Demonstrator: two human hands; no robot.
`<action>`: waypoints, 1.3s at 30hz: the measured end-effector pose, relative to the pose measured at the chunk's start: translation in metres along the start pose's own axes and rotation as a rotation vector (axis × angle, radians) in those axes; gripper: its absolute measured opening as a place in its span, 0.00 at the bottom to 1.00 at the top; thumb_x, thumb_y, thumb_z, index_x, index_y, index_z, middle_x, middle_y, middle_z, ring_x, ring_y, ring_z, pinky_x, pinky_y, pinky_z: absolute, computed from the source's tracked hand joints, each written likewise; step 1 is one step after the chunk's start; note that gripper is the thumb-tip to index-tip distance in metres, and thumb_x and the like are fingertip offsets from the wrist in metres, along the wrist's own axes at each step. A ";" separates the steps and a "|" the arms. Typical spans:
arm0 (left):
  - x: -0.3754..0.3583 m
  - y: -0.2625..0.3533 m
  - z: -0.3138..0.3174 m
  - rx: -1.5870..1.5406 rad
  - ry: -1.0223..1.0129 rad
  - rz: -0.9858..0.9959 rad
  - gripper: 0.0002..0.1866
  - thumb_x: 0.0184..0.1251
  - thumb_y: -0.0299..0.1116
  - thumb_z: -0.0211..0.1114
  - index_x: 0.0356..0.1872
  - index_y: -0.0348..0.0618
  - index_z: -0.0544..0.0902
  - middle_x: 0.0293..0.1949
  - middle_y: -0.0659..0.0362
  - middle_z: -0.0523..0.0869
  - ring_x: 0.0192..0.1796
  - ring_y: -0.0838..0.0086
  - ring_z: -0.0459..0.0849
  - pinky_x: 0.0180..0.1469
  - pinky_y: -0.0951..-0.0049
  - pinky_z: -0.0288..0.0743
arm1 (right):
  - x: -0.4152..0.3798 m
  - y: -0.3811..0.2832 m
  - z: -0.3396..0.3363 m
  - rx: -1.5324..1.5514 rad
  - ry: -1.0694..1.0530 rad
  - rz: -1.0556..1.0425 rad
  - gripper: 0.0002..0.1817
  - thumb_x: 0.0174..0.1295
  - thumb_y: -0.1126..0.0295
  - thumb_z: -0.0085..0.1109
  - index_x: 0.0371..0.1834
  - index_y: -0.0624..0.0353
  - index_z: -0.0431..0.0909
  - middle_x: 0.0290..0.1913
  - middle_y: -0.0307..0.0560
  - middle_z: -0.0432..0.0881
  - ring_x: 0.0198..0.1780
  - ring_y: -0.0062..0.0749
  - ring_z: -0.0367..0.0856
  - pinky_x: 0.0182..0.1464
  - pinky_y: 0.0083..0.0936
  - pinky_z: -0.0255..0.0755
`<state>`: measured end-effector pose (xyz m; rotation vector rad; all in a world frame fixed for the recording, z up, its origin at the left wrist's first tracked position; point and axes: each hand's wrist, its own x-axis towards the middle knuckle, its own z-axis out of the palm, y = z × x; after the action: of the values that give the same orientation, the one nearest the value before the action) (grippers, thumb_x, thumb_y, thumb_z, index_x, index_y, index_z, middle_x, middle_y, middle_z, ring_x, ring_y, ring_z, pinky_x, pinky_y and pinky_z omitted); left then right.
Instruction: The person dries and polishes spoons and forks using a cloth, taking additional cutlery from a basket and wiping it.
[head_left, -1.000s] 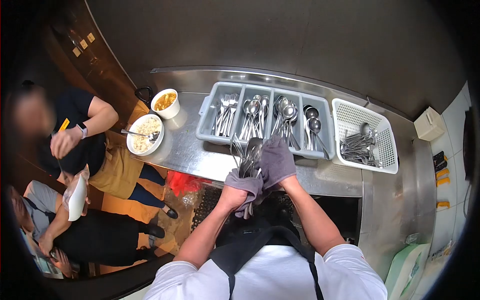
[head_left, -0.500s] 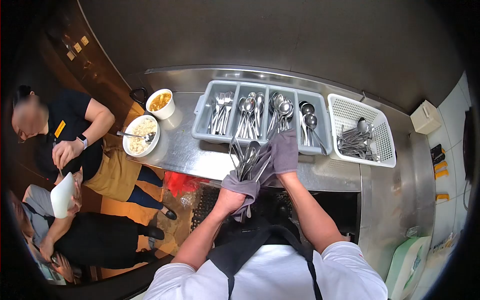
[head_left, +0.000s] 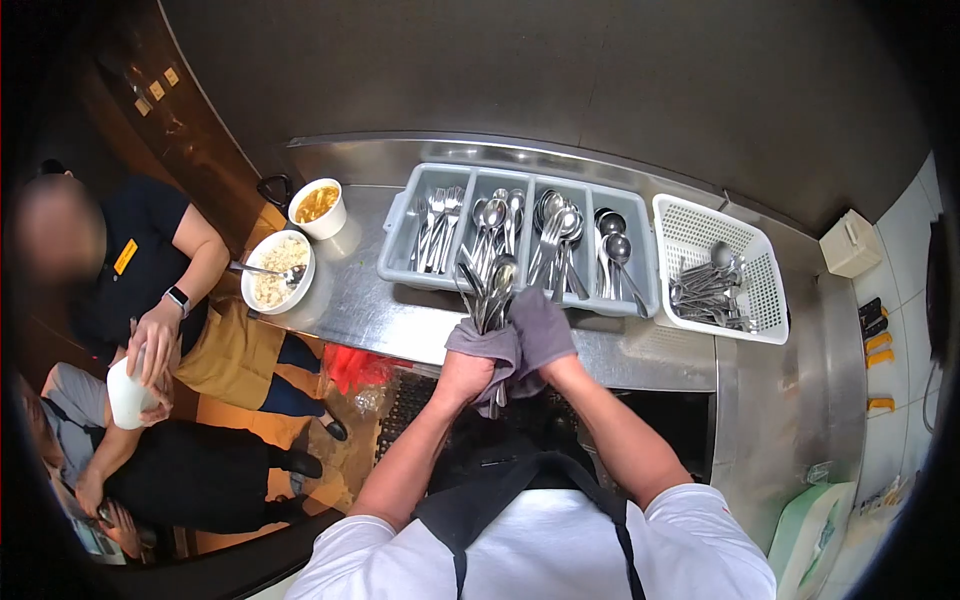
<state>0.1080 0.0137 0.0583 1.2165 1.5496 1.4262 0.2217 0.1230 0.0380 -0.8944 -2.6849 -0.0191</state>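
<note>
My left hand (head_left: 466, 376) is closed around a bundle of spoons and other cutlery (head_left: 488, 292), its heads pointing up and away from me. A grey-purple cloth (head_left: 540, 326) wraps the lower part of the bundle and spreads over to my right hand (head_left: 556, 368). That hand grips the cloth beside the bundle, with its fingers hidden under the fabric. Just beyond both hands stands a grey cutlery tray (head_left: 391, 262) with compartments. Forks (head_left: 440, 225) lie in its left compartment, while spoons (head_left: 497, 215) and ladle-like spoons (head_left: 617, 247) fill others.
Right of the tray is a white perforated basket (head_left: 778, 285) holding cutlery. On the steel counter (head_left: 375, 325), to the left, are a bowl of rice (head_left: 272, 280) with a spoon and a tub of soup (head_left: 318, 205). Two people stand at left, one holding a white container (head_left: 128, 395).
My right hand with the cloth has moved down and left, away from the tray and closer to the bundle. The co-worker's hand has moved onto the white container.
</note>
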 end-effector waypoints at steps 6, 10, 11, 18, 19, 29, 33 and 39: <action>-0.006 0.001 -0.008 -0.392 -0.015 -0.067 0.11 0.64 0.28 0.64 0.44 0.33 0.82 0.39 0.57 0.86 0.39 0.76 0.83 0.43 0.73 0.78 | 0.033 0.029 -0.037 0.540 -0.150 0.225 0.11 0.55 0.67 0.55 0.35 0.63 0.78 0.33 0.54 0.81 0.38 0.45 0.82 0.43 0.33 0.75; -0.006 0.001 -0.015 -0.608 -0.114 -0.188 0.12 0.64 0.27 0.65 0.47 0.35 0.81 0.40 0.57 0.85 0.39 0.75 0.83 0.43 0.73 0.80 | 0.026 0.011 -0.056 0.289 -0.030 -0.159 0.19 0.43 0.61 0.65 0.31 0.65 0.76 0.24 0.57 0.77 0.35 0.50 0.79 0.43 0.33 0.73; -0.008 0.003 -0.013 -0.693 -0.119 -0.285 0.11 0.63 0.26 0.65 0.46 0.35 0.81 0.38 0.57 0.86 0.36 0.76 0.83 0.37 0.73 0.80 | 0.027 0.010 -0.058 0.254 0.048 -0.277 0.18 0.39 0.61 0.65 0.27 0.66 0.76 0.23 0.57 0.77 0.35 0.50 0.79 0.42 0.33 0.73; 0.007 -0.007 -0.003 -0.029 -0.116 0.056 0.06 0.63 0.28 0.65 0.35 0.35 0.83 0.28 0.61 0.85 0.29 0.78 0.79 0.31 0.72 0.75 | 0.027 0.007 -0.027 0.272 0.088 -0.011 0.09 0.46 0.67 0.57 0.25 0.63 0.80 0.31 0.58 0.80 0.37 0.51 0.80 0.39 0.40 0.73; 0.006 -0.008 -0.006 -0.012 -0.122 -0.018 0.07 0.63 0.29 0.64 0.36 0.34 0.84 0.30 0.61 0.86 0.30 0.79 0.78 0.34 0.71 0.75 | 0.026 0.007 -0.026 0.393 0.080 0.106 0.10 0.47 0.67 0.57 0.28 0.63 0.81 0.34 0.59 0.81 0.38 0.52 0.81 0.40 0.40 0.74; -0.009 0.023 0.011 -0.201 -0.080 -0.012 0.13 0.62 0.26 0.64 0.47 0.32 0.82 0.41 0.56 0.87 0.42 0.78 0.81 0.48 0.74 0.75 | 0.030 0.050 -0.017 0.096 0.375 0.163 0.07 0.52 0.69 0.57 0.32 0.59 0.80 0.30 0.54 0.81 0.29 0.50 0.83 0.33 0.42 0.77; -0.003 0.034 0.020 -0.066 -0.052 0.074 0.13 0.62 0.26 0.63 0.47 0.33 0.82 0.42 0.55 0.88 0.43 0.77 0.82 0.48 0.73 0.75 | 0.023 0.065 -0.013 0.271 0.569 0.144 0.11 0.56 0.69 0.54 0.41 0.58 0.81 0.38 0.54 0.83 0.40 0.46 0.83 0.41 0.37 0.76; 0.006 0.030 0.025 -0.063 -0.172 -0.045 0.16 0.60 0.28 0.65 0.49 0.33 0.80 0.44 0.54 0.87 0.45 0.71 0.82 0.53 0.71 0.73 | 0.021 0.071 -0.076 -0.024 0.018 0.015 0.11 0.47 0.66 0.58 0.32 0.57 0.83 0.35 0.53 0.82 0.40 0.46 0.81 0.42 0.35 0.74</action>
<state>0.1350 0.0269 0.0850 1.2256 1.3963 1.2958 0.2693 0.1837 0.1102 -0.9169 -2.6664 -0.0554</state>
